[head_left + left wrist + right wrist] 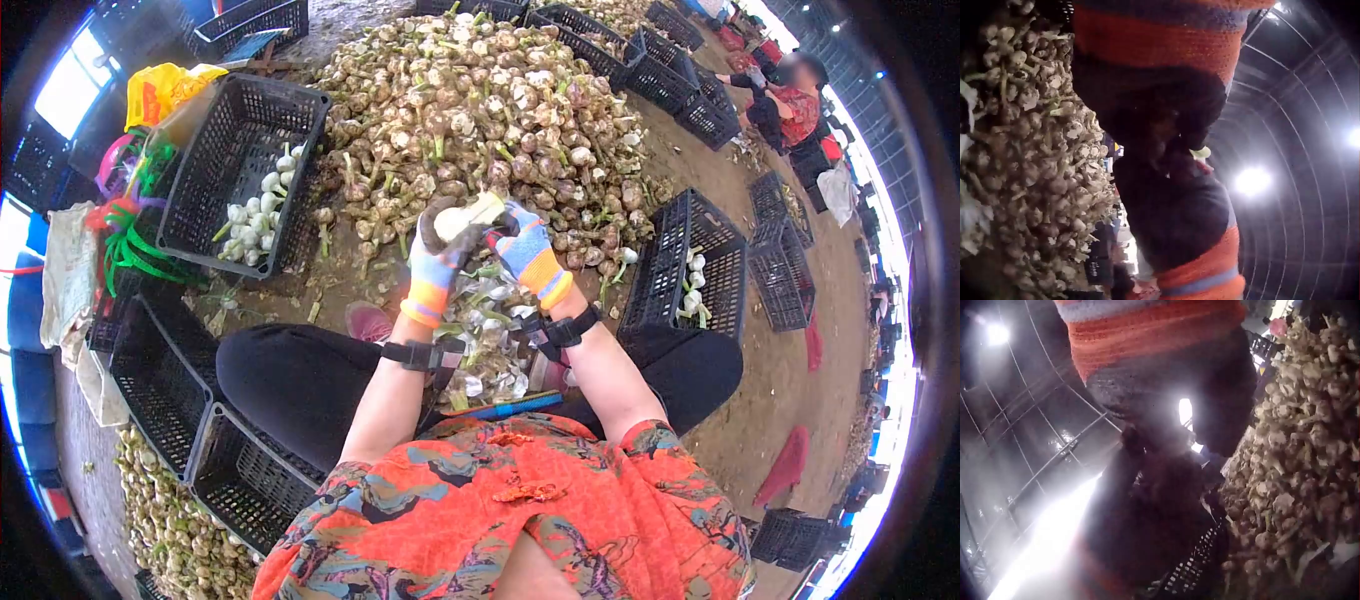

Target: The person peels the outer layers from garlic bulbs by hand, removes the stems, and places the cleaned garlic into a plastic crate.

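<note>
In the head view, a pale garlic bulb (pixel 452 222) with a thick stem is gripped by the gloved left hand (pixel 436 262), dark fingers curled around the bulb. The gloved right hand (pixel 530 255) is at the stem end, its fingers curled around a small red-and-dark object (pixel 493 239), perhaps a tool handle; any blade is hidden. Both wrist views show the gloves close up: the left hand (pixel 1154 94) and the right hand (pixel 1166 387) meet, and their dark palms hide most of the bulb.
A large heap of garlic (pixel 480 110) lies ahead. Black crates holding white bulbs stand at left (pixel 245 170) and right (pixel 690 265). Peelings (pixel 490 330) lie between the legs. Empty-looking crates (pixel 165 385) stand at lower left. Another person (pixel 795 105) sits at upper right.
</note>
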{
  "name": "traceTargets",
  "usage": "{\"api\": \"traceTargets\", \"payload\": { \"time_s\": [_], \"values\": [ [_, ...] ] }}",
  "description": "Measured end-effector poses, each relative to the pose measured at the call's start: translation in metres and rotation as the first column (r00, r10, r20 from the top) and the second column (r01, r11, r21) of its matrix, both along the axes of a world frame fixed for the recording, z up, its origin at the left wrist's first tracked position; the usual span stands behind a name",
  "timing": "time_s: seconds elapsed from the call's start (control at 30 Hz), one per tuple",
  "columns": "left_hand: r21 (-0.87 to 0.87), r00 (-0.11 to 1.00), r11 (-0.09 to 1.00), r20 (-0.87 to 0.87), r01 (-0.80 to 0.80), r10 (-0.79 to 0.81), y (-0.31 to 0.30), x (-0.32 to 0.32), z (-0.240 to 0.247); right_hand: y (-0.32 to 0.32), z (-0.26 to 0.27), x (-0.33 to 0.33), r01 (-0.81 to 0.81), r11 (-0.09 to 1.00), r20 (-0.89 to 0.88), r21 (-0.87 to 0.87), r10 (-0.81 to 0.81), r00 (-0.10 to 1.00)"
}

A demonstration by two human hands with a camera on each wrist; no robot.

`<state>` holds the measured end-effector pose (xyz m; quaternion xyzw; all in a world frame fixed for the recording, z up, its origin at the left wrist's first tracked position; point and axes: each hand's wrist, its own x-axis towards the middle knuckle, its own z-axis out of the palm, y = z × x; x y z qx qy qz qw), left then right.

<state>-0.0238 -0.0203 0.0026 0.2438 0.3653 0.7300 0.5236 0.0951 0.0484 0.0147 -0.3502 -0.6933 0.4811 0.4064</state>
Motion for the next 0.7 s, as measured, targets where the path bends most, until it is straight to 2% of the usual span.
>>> {"api": "traceTargets", "payload": {
  "time_s": [0.03,0.07,0.1,0.17,0.2,0.23,0.27,0.3,0.33,0.37,0.4,0.43,0.47,0.5,0.57,0.6,0.63,0.67,0.7],
  "values": [
    [0.004,0.999,0.999,-0.025,-0.035,0.035,-0.001,0.001,0.004,-0.001,0.000,-0.001,-0.059,0.989,-0.056,-0.134,0.052,0.997],
    [0.012,0.998,1.000,0.065,0.017,-0.017,-0.005,-0.003,0.007,0.000,0.003,0.001,-0.039,0.950,-0.096,-0.309,0.010,0.995],
    [0.021,0.985,0.997,0.154,0.071,-0.073,-0.012,-0.008,0.014,-0.003,0.011,0.006,-0.220,0.849,-0.334,-0.480,0.055,0.941],
    [0.082,0.946,0.988,0.287,0.129,-0.147,-0.017,-0.013,0.017,0.013,-0.022,0.014,-0.183,0.919,-0.442,-0.348,0.011,0.897],
    [0.182,0.942,0.946,0.153,0.269,-0.297,-0.020,-0.024,0.015,0.021,-0.032,0.015,-0.160,0.809,-0.556,-0.566,-0.231,0.798],
    [0.180,0.943,0.946,0.154,0.268,-0.297,-0.023,-0.023,0.021,0.019,-0.012,0.021,-0.197,0.730,-0.621,-0.654,-0.370,0.692],
    [0.175,0.958,0.953,0.102,0.249,-0.269,-0.024,-0.024,0.030,0.038,-0.035,0.037,-0.073,0.755,-0.526,-0.652,-0.381,0.761],
    [0.168,0.969,0.958,0.050,0.231,-0.242,-0.025,-0.025,0.035,0.040,-0.030,0.038,0.053,0.774,-0.423,-0.631,-0.400,0.813],
    [0.190,0.956,0.943,0.052,0.273,-0.288,-0.024,-0.030,0.034,0.041,-0.024,0.042,0.114,0.915,0.063,-0.386,-0.097,0.993],
    [0.195,0.957,0.943,0.056,0.269,-0.285,-0.018,-0.032,0.025,0.038,-0.020,0.048,-0.004,0.991,0.603,-0.132,0.083,0.793],
    [0.233,0.973,0.945,-0.080,0.230,-0.217,-0.008,-0.034,0.008,0.031,-0.022,0.046,-0.023,0.980,0.638,0.197,-0.110,0.762],
    [0.269,0.967,0.942,-0.209,0.201,-0.146,-0.002,-0.033,-0.002,0.023,-0.026,0.041,-0.053,0.867,0.610,0.495,-0.304,0.732],
    [0.176,0.958,0.968,-0.254,0.181,-0.133,-0.001,-0.031,-0.005,0.013,0.014,0.031,-0.077,0.967,0.537,0.242,-0.067,0.841],
    [0.170,0.959,0.968,-0.247,0.184,-0.139,0.001,-0.028,-0.008,0.012,0.026,0.024,-0.192,0.965,0.399,0.179,0.108,0.911],
    [0.127,0.887,0.979,-0.454,0.162,-0.087,0.003,-0.023,-0.012,0.000,0.053,0.011,-0.322,0.908,0.448,0.267,0.179,0.876],
    [0.054,0.912,0.973,-0.364,0.223,-0.189,0.002,-0.022,-0.011,-0.004,0.062,0.008,-0.326,0.917,0.516,0.231,0.168,0.840],
    [0.056,0.911,0.973,-0.367,0.224,-0.188,0.002,-0.023,-0.009,-0.002,0.063,0.006,-0.325,0.916,0.514,0.234,0.167,0.841],
    [0.120,0.789,0.982,-0.613,0.143,-0.040,0.001,-0.024,-0.008,0.002,0.064,0.004,-0.396,0.882,0.619,0.257,0.165,0.768],
    [0.203,0.594,0.976,-0.796,0.082,0.115,0.001,-0.023,-0.005,0.004,0.064,0.002,-0.468,0.843,0.715,0.266,0.152,0.682]
  ]
}}
